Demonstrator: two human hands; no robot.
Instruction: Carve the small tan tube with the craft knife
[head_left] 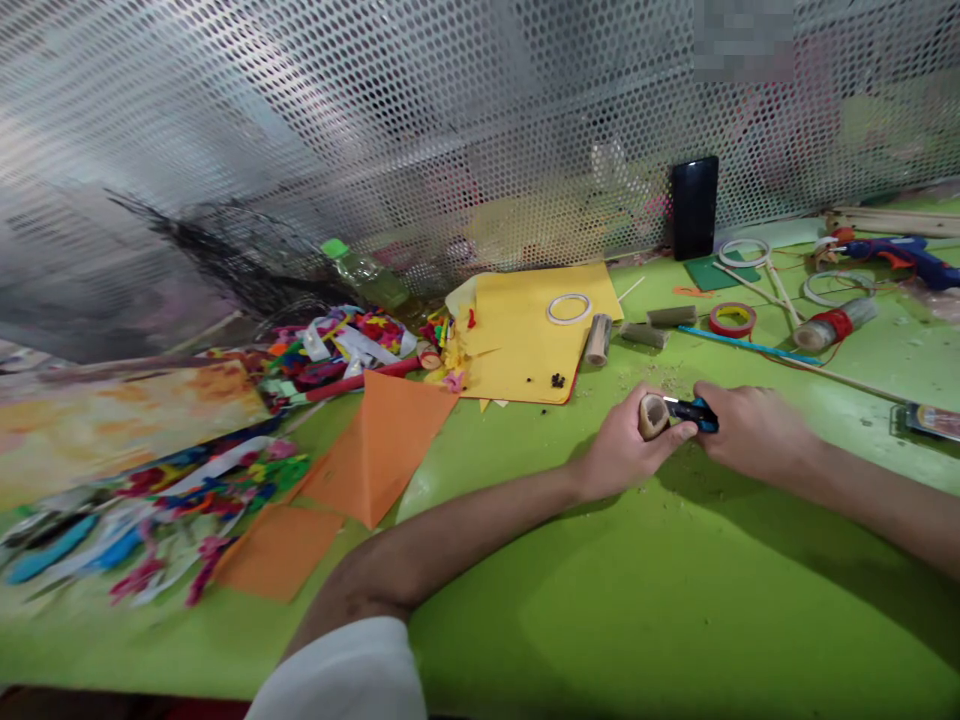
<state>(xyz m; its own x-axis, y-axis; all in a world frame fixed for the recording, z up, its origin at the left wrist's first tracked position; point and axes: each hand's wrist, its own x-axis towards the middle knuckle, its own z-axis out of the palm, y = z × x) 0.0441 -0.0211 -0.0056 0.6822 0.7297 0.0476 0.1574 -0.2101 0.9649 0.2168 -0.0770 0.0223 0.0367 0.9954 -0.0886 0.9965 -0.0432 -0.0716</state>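
Right of centre in frame: left hand (619, 445) curled closed around hollow tube (654, 416); right hand (750, 425) closed on blue-black cutter (697, 412), blade at tube rim; yellow sheet (525, 335) upper centre, orange paper (375, 445) left of centre, glue gun (904, 255) upper right, all on green tabletop (600, 600)

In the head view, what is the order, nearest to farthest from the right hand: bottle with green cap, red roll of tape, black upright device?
From the right hand:
1. Red roll of tape, just beyond the hand.
2. Black upright device, farther back, by the mesh.
3. Bottle with green cap, well to the left.
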